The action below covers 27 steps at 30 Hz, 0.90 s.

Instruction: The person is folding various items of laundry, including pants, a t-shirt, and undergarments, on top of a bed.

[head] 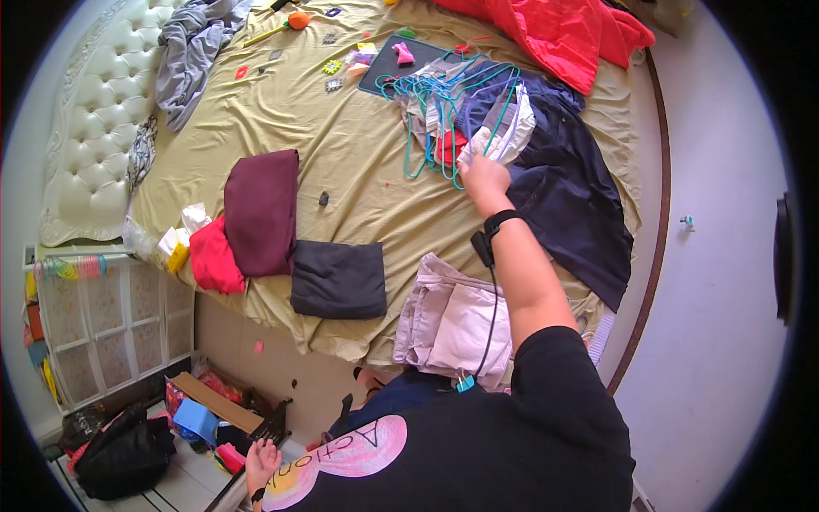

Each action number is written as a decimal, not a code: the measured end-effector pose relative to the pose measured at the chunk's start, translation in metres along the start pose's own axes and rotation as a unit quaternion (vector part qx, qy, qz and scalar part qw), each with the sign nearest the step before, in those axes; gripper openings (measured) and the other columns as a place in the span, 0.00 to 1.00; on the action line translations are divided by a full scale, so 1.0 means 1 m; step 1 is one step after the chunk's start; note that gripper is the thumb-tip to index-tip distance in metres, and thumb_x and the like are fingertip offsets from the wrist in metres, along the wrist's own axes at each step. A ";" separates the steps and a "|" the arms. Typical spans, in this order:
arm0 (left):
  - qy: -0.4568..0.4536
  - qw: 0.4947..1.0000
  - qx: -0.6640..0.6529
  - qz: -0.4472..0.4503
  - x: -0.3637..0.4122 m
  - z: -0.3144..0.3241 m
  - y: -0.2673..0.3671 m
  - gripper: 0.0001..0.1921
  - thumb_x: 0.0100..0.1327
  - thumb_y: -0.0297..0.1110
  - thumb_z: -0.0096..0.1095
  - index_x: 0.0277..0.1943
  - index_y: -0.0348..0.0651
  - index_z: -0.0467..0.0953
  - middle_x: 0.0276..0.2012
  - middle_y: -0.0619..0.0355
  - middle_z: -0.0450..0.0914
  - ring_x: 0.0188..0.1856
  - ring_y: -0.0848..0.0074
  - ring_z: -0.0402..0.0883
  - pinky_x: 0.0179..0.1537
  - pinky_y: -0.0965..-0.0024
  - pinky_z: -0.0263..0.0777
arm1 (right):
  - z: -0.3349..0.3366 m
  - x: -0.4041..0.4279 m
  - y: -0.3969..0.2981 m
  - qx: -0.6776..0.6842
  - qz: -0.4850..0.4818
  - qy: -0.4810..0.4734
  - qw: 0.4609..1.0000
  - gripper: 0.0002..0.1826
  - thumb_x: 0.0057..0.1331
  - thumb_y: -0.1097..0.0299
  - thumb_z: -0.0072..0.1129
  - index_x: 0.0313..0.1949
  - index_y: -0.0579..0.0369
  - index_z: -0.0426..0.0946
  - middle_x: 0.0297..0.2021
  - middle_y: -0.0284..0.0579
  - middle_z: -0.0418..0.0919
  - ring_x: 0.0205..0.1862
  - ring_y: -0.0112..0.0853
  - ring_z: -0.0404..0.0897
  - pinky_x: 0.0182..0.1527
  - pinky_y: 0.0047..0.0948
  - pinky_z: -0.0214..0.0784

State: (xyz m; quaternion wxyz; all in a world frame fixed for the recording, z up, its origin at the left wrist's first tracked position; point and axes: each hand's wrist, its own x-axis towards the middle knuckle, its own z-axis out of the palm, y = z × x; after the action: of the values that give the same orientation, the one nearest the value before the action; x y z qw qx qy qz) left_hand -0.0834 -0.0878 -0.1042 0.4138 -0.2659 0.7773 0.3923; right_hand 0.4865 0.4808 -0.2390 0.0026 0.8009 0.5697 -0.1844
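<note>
My right hand [485, 177], a black band on its wrist, reaches over the bed and is closed on the lower ends of some hangers at the edge of a tangled pile of teal and blue clothes hangers [441, 96]. Under and beside the pile lie white and grey cloth and dark navy clothing [569, 166]. My left hand [262, 457] is low at the left by my side, palm up with fingers apart, holding nothing. Folded pale pink clothing [470, 320] lies at the bed's near edge, left of my right forearm. A folded dark grey garment [339, 280] lies farther left.
A folded maroon cloth [262, 211] overlaps a red cloth [214, 259] near the bed's left corner. Small toys and a black board [384, 61] lie farther back, with a red garment [550, 38]. A cardboard box [217, 403] and a black bag [125, 454] stand at lower left.
</note>
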 end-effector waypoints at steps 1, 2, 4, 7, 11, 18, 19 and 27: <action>-0.017 1.000 -0.012 0.007 -0.006 0.000 -0.002 0.14 0.70 0.47 0.52 0.51 0.50 0.72 0.47 0.59 0.79 0.44 0.73 0.76 0.51 0.62 0.71 | -0.005 0.004 0.000 -0.015 0.001 0.006 1.000 0.24 0.66 0.47 0.48 0.37 0.54 0.84 0.36 0.54 0.84 0.41 0.47 0.84 0.43 0.46 0.75; -0.035 0.999 -0.024 0.015 -0.010 0.000 -0.003 0.14 0.70 0.46 0.52 0.51 0.50 0.72 0.47 0.59 0.79 0.44 0.73 0.76 0.51 0.62 0.71 | -0.011 0.007 0.003 -0.030 -0.002 0.006 1.000 0.25 0.68 0.48 0.42 0.38 0.55 0.84 0.38 0.55 0.83 0.42 0.47 0.83 0.44 0.47 0.75; -0.060 0.997 -0.026 0.029 -0.007 0.004 0.002 0.14 0.70 0.46 0.51 0.52 0.50 0.72 0.47 0.60 0.79 0.44 0.73 0.76 0.51 0.63 0.71 | -0.029 0.007 0.016 0.049 0.009 0.038 0.998 0.26 0.70 0.50 0.38 0.39 0.57 0.83 0.39 0.58 0.82 0.44 0.52 0.81 0.47 0.48 0.73; -0.107 0.993 -0.034 0.048 0.007 0.007 0.010 0.14 0.71 0.46 0.51 0.52 0.51 0.72 0.46 0.60 0.79 0.43 0.73 0.76 0.50 0.63 0.72 | -0.054 -0.003 0.036 0.213 0.088 0.163 0.959 0.31 0.72 0.48 0.33 0.38 0.62 0.81 0.40 0.64 0.80 0.45 0.58 0.79 0.48 0.53 0.69; -0.172 0.982 -0.019 0.070 0.016 0.020 0.017 0.14 0.71 0.47 0.51 0.52 0.52 0.73 0.46 0.61 0.80 0.42 0.74 0.77 0.49 0.63 0.73 | -0.079 -0.051 0.067 0.276 0.140 0.378 0.873 0.33 0.73 0.44 0.34 0.29 0.63 0.77 0.28 0.64 0.80 0.34 0.60 0.79 0.37 0.54 0.68; -0.231 0.970 -0.021 0.074 0.063 0.001 0.018 0.14 0.70 0.48 0.52 0.51 0.54 0.72 0.43 0.62 0.80 0.41 0.74 0.78 0.47 0.63 0.73 | -0.168 -0.190 0.099 0.321 0.043 0.482 0.814 0.31 0.73 0.46 0.41 0.21 0.60 0.72 0.14 0.47 0.72 0.18 0.43 0.75 0.24 0.42 0.62; -0.225 0.971 -0.024 0.076 0.073 -0.001 0.020 0.14 0.70 0.49 0.52 0.52 0.54 0.72 0.43 0.62 0.80 0.41 0.74 0.78 0.47 0.63 0.73 | -0.191 -0.216 0.096 0.328 0.015 0.475 0.816 0.31 0.73 0.46 0.42 0.20 0.59 0.70 0.12 0.44 0.70 0.15 0.38 0.73 0.21 0.38 0.61; -0.354 0.908 -0.037 0.222 0.053 0.013 0.058 0.16 0.70 0.48 0.52 0.55 0.51 0.72 0.44 0.60 0.81 0.40 0.76 0.79 0.42 0.70 0.76 | -0.302 -0.422 0.073 0.508 -0.327 0.355 0.714 0.26 0.75 0.52 0.43 0.19 0.50 0.62 0.14 0.30 0.59 0.13 0.16 0.56 0.16 0.18 0.44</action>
State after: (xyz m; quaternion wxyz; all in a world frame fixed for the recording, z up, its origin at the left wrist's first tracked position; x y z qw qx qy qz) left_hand -0.1479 -0.0501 -0.1311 0.5539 0.0548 0.6037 0.5708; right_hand 0.5218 0.1349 0.1532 -0.6674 0.4524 0.5754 -0.1372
